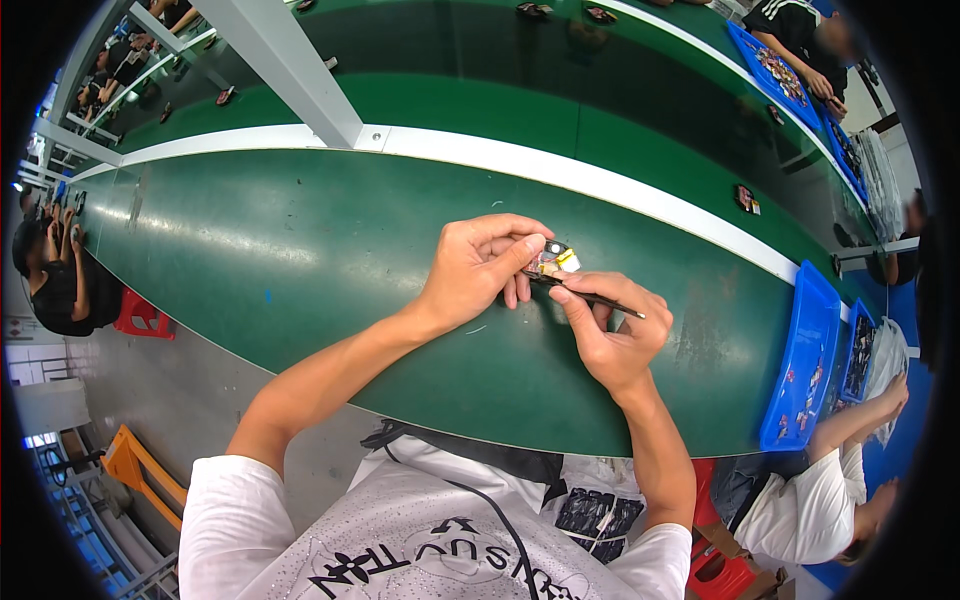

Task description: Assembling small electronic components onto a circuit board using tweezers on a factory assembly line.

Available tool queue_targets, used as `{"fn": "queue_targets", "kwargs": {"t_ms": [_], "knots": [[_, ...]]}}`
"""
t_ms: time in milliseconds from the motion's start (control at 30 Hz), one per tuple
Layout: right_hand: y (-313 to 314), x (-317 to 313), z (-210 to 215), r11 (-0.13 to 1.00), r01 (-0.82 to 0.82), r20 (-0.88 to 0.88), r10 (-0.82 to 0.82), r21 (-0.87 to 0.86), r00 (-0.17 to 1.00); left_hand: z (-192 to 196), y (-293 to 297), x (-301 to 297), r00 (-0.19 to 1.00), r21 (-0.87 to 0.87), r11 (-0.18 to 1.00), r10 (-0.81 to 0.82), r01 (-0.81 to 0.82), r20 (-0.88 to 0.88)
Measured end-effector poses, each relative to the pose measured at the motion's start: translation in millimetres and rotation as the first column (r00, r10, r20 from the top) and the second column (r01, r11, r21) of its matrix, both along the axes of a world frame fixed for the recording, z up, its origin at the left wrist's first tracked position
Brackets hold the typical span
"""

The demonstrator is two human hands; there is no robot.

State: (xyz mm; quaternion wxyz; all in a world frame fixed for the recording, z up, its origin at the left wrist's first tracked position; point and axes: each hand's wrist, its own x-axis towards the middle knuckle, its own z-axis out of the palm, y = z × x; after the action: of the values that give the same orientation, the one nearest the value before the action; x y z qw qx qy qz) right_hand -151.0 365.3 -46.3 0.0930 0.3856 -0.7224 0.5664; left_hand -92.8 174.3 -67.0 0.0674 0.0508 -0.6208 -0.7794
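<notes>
My left hand (pixel 478 268) is closed on the edge of a small black electronic housing (pixel 557 246), its thumb on top. Inside the housing show thin coloured wires and a white block with yellow tape (pixel 568 261). My right hand (pixel 622 335) pinches a thin black stick-like tool (pixel 608 301) between thumb and fingers. The tool's pale-tipped rear end points out to the right, and its front end reaches the housing's near edge. My fingers partly hide that contact. Both hands are above the green table (pixel 350 240).
A blue tray (pixel 800 370) with small parts stands at the table's right end. Beyond a white rail (pixel 480 150) runs a dark green conveyor belt (pixel 640 120) carrying several small devices. A grey post (pixel 290 70) rises at the rail. Co-workers sit at left and right.
</notes>
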Motion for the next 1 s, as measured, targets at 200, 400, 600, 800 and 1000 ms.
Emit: {"fn": "queue_targets", "kwargs": {"t_ms": [200,400,600,800,1000], "knots": [[1,-2,-2,1.000,0.012,-0.020,-0.012,-0.005,1.000,1,0,0,1.000,0.008,1.000,-0.006,0.006,0.006],[2,-3,-1,1.000,0.021,-0.018,-0.021,-0.010,1.000,3,-2,-1,0.998,0.045,0.998,-0.055,0.054,0.031],[1,-1,0,1.000,0.013,0.002,-0.013,-0.006,1.000,9,-3,0,0.995,0.001,0.997,-0.078,0.078,0.055],[-1,-1,-1,1.000,0.013,-0.042,-0.014,-0.007,0.999,10,1,1,0.997,-0.027,0.999,-0.035,0.037,0.068],[-1,-1,1,1.000,0.016,-0.057,-0.016,-0.005,0.998,11,0,1,0.997,-0.042,0.999,-0.019,0.022,0.077]]}}
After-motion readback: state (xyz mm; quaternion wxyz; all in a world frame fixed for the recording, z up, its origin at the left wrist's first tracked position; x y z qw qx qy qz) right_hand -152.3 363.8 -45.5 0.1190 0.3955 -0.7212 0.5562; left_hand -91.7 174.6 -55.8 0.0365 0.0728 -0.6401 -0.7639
